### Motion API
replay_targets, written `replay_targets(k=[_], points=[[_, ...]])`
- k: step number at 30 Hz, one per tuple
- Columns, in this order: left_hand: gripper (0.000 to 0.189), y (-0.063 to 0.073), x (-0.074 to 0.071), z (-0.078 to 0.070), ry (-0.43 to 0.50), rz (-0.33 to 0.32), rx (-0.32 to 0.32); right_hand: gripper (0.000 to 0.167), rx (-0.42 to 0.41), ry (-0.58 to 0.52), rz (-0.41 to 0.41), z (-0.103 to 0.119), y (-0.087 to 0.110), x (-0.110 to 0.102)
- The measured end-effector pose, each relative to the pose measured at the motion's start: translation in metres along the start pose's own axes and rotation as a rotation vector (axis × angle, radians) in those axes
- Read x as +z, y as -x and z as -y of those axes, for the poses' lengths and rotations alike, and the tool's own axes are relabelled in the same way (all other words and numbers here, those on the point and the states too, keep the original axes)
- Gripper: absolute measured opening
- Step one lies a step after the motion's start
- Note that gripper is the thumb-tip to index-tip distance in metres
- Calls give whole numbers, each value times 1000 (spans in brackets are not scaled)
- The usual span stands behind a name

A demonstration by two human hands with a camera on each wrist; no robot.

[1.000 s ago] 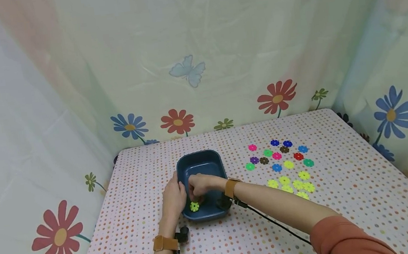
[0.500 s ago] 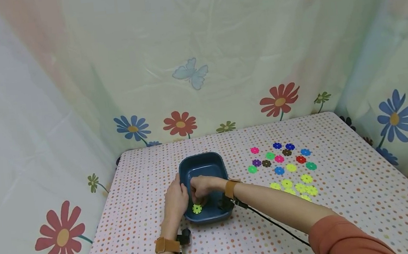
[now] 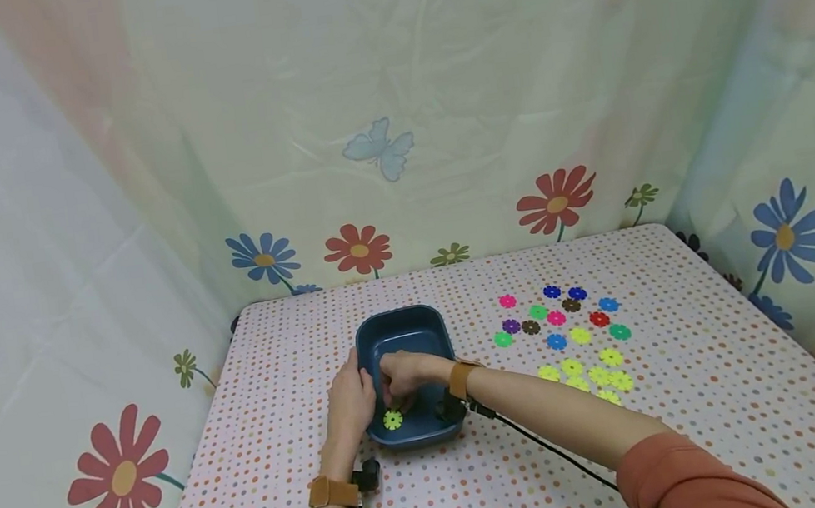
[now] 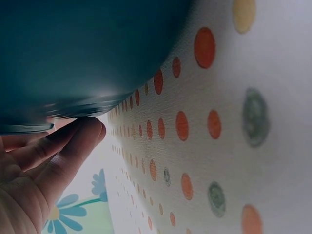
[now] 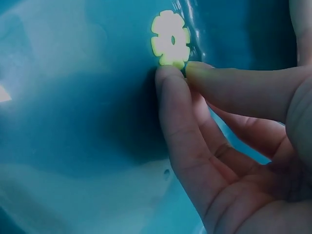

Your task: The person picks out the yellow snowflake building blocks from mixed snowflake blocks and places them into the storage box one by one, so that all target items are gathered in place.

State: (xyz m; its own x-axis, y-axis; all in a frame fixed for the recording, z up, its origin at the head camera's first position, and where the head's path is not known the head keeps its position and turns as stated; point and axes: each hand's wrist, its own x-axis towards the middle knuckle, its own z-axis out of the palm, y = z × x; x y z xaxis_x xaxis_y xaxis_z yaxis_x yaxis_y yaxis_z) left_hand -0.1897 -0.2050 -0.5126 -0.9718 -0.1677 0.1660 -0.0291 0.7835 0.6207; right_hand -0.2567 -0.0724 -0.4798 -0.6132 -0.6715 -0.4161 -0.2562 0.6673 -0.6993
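A dark blue plastic basin (image 3: 415, 317) stands on the table. My left hand (image 3: 349, 399) grips its left side; in the left wrist view the fingers (image 4: 80, 146) lie against the outer wall near the rim. Inside the basin, my right hand (image 3: 406, 373) pinches a yellow-green flower-shaped building disc (image 3: 392, 419) near the front left corner. Seen from the right wrist, thumb and index finger meet at the lower edge of the disc (image 5: 170, 36), which stands out beyond the fingertips. The curled remaining fingers are partly hidden in the head view.
On the dotted tablecloth (image 3: 521, 459), right of the basin, lie several yellow discs (image 3: 599, 375). Behind them are several mixed-colour discs, among them a red disc (image 3: 599, 319). A cable (image 3: 550, 449) trails from the right wrist. A flowered curtain (image 3: 464, 155) surrounds the table.
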Motion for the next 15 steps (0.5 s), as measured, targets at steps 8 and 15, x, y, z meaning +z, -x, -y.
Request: replay_targets(k=[8,15], points=[[50,2,0,-4,12,0,-18,14,-125,11,-84,2,17,-25],[52,3,-2,-6,4,10,-58,6,-200,13,-193,-5,36,-53]])
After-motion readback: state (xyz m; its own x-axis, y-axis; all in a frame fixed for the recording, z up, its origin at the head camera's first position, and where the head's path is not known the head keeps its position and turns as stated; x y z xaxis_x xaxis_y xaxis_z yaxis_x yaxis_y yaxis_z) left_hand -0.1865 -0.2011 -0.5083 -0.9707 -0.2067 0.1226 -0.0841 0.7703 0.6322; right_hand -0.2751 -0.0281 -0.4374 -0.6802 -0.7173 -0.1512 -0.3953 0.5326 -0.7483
